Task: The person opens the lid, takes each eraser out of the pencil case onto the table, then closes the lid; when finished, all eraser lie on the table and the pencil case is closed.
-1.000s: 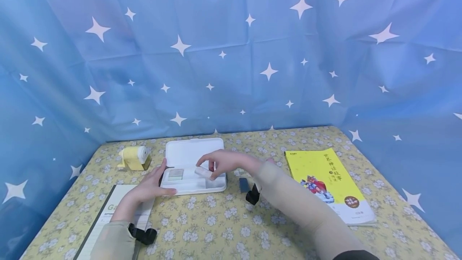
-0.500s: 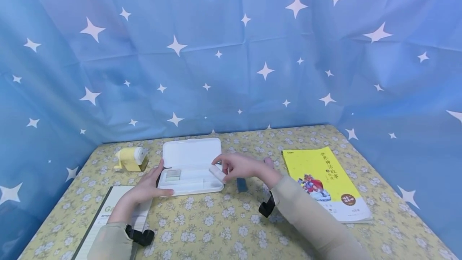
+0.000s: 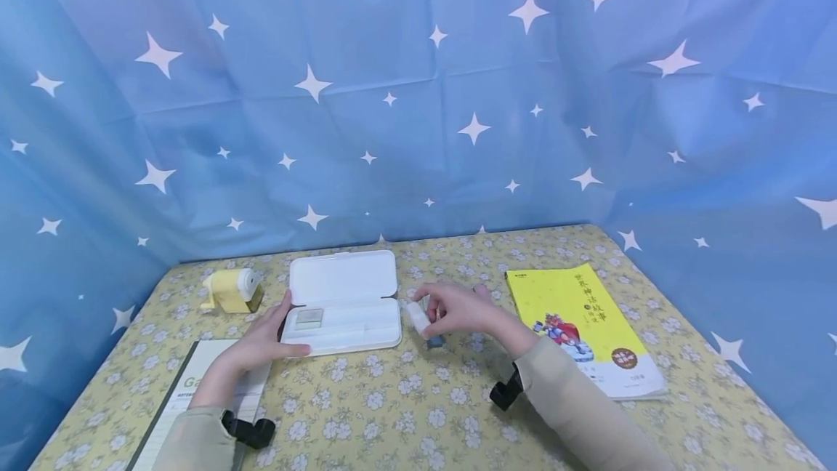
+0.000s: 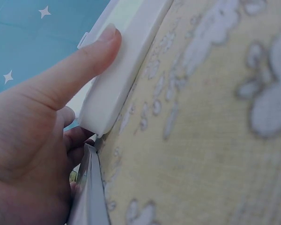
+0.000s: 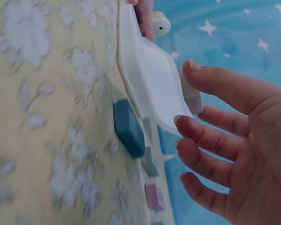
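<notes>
A white pencil case (image 3: pixel 366 345) lies with its lid (image 3: pixel 343 276) up, and a pale green-grey eraser (image 3: pixel 309 319) sits in its left part. My left hand (image 3: pixel 264 340) holds the case's left end, thumb along the front wall and fingers round the side. In the left wrist view the thumb presses on the white wall. Just right of the case, my right hand (image 3: pixel 461 309) pinches a white eraser (image 3: pixel 417 317) between thumb and forefinger, above the table. The other right fingers are loosely bent. Below that hand lies a blue eraser (image 5: pixel 129 129).
Beyond the blue eraser are a green eraser (image 5: pixel 150 161) and a pink eraser (image 5: pixel 154 197). A yellow pencil sharpener (image 3: pixel 232 291) stands left of the case. A notebook (image 3: pixel 209 369) lies under my left arm; a yellow book (image 3: pixel 582 325) is at the right.
My right hand has moved right with the white eraser, from over the case's right compartment to outside its right edge. My left hand stays on the case.
</notes>
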Available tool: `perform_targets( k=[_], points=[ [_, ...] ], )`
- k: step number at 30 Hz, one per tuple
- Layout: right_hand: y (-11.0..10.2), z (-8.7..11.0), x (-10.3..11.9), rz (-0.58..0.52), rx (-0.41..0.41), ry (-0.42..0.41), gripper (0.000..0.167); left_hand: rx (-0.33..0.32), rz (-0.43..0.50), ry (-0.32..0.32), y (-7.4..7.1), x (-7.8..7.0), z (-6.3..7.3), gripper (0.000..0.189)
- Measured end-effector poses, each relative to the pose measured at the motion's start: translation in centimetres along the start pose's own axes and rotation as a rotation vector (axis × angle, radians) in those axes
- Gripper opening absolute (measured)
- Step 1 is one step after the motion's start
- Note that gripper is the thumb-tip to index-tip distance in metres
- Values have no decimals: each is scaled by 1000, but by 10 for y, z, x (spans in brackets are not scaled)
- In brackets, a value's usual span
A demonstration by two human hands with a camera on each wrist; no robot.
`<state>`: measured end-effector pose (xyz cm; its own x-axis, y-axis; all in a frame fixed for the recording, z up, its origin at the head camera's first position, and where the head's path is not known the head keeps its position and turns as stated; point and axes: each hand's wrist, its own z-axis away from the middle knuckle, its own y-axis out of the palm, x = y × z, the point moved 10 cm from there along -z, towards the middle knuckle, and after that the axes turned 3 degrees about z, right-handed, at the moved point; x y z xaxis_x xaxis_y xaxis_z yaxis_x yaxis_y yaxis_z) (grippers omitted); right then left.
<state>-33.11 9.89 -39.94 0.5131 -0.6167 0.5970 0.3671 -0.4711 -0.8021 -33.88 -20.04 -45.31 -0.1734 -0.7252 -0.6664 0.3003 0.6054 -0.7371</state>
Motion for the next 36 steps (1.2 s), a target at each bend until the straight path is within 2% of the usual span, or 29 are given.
perform_targets(
  k=[5,9,17,27,36],
  points=[
    [-10,14,-13,59,-65,66,48,1,-6,-9,1,-1,1,121],
    [-13,22,-17,-9,-70,86,46,-2,-11,-12,1,-2,2,122],
    [-17,32,-22,-49,-101,121,44,5,-14,-15,2,-2,3,121],
    [-15,43,-38,-24,-127,201,49,4,-3,-6,2,-4,3,121],
    [-13,47,-44,46,-134,247,42,3,2,-1,2,-5,3,121]
  ],
)
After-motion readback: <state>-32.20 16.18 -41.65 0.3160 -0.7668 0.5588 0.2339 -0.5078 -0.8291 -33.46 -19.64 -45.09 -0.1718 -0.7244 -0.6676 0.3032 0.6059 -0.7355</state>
